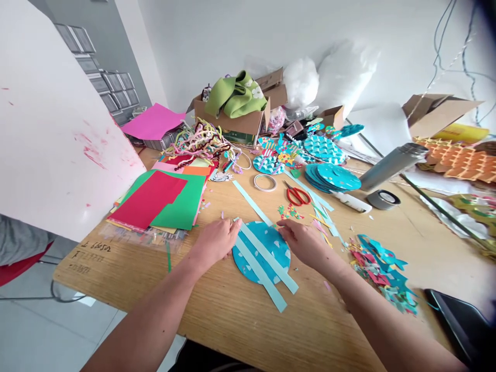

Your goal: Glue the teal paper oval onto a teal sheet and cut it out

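A blue round disc (247,258) with small pale patches lies flat on the table. Two light-blue paper strips (267,252) run slantwise across it, their lower ends past its near edge. At the disc's upper left rim, my left hand (219,239) is closed, thumb and fingers pinching around the upper ends of the strips. My right hand (301,237) is at the upper right rim with fingers curled; what its fingertips hold is hidden. Another light-blue strip (250,200) lies beyond the disc, its lower end near my right fingertips.
Red-handled scissors (297,195), a white tape roll (265,182), stacked blue discs (332,177) and a white glue bottle (352,202) lie beyond. Coloured paper sheets (182,206) are left. Paper scraps (382,274), a phone (457,320) and a steel flask (393,166) are right.
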Action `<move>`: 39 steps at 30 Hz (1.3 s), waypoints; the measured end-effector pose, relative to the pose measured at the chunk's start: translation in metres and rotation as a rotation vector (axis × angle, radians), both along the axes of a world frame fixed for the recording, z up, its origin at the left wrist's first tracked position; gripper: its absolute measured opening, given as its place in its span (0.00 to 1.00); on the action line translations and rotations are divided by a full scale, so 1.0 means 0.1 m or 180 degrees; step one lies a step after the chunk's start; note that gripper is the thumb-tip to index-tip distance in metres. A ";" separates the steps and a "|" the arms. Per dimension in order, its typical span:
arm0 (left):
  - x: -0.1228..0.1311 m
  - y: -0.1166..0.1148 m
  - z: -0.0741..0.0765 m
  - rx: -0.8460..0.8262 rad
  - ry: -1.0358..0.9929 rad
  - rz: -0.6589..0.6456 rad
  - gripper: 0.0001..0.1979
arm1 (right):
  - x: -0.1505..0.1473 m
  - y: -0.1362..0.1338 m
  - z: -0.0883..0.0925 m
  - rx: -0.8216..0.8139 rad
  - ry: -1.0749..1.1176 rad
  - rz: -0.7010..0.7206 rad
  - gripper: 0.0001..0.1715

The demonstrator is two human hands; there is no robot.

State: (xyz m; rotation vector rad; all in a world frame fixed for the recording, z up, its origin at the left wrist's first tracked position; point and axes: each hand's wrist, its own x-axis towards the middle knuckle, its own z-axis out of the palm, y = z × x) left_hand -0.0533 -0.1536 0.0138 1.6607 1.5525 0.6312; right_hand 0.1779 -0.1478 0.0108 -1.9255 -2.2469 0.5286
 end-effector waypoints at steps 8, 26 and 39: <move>-0.08 0.08 0.01 0.0032 0.0285 0.0240 0.16 | -0.03 -0.33 0.05 -0.0161 0.0222 -0.0129 0.19; -0.11 0.13 0.00 0.0468 0.0883 0.0225 0.19 | -0.08 -0.18 0.10 -0.0036 0.0352 0.0133 0.13; -0.14 0.15 -0.16 0.0493 0.1280 -0.0165 0.03 | -0.60 0.85 -0.07 -0.0131 -0.0084 0.1088 0.13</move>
